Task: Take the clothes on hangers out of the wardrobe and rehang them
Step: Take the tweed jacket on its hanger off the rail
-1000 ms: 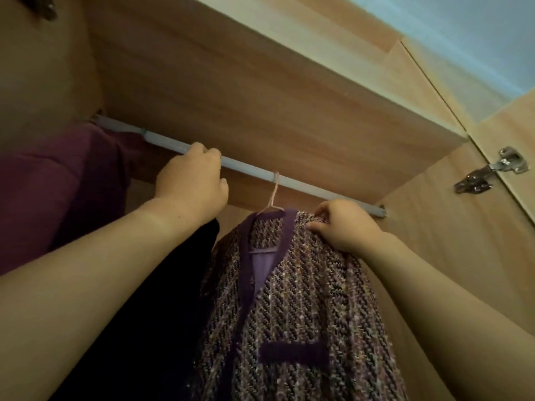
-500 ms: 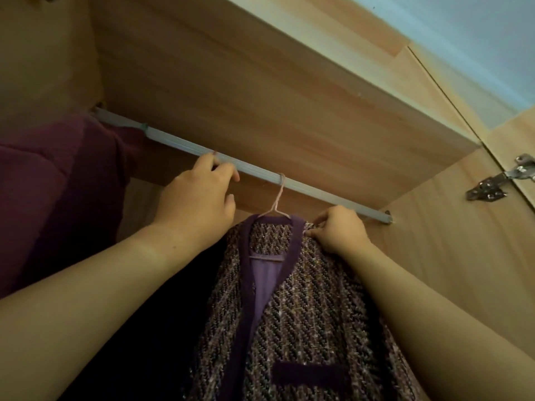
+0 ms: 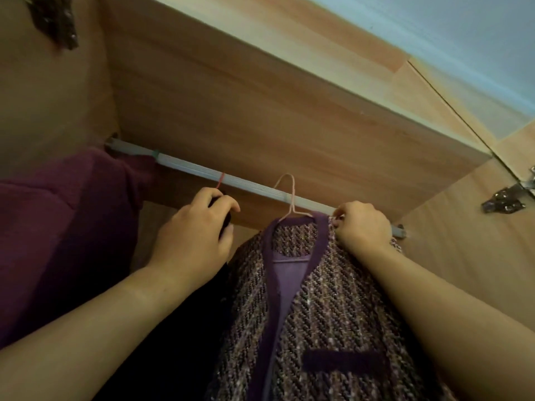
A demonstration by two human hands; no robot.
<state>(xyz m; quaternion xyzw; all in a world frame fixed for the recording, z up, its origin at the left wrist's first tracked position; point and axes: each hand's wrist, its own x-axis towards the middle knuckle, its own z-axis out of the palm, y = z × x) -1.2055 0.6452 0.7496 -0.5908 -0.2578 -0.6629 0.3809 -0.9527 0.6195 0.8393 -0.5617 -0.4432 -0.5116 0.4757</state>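
A purple tweed jacket (image 3: pixel 327 308) hangs on a pink wire hanger (image 3: pixel 291 198) whose hook sits over the grey wardrobe rail (image 3: pixel 254 188). My right hand (image 3: pixel 362 227) pinches the jacket's right shoulder just under the rail. My left hand (image 3: pixel 197 235) grips the top of a dark garment (image 3: pixel 179 328) left of the jacket; a red hanger hook (image 3: pixel 221 180) above it loops over the rail. A maroon garment (image 3: pixel 58 227) hangs at the far left.
The wooden shelf underside (image 3: pixel 260 105) lies close above the rail. The wardrobe's right side panel (image 3: pixel 469 256) stands just past my right hand, with a metal door hinge (image 3: pixel 503 198) on it. The left wall panel (image 3: pixel 52 96) closes that side.
My left hand came down off the rail and now holds the dark garment's top, uncovering the red hook. My right hand stayed on the jacket's shoulder.
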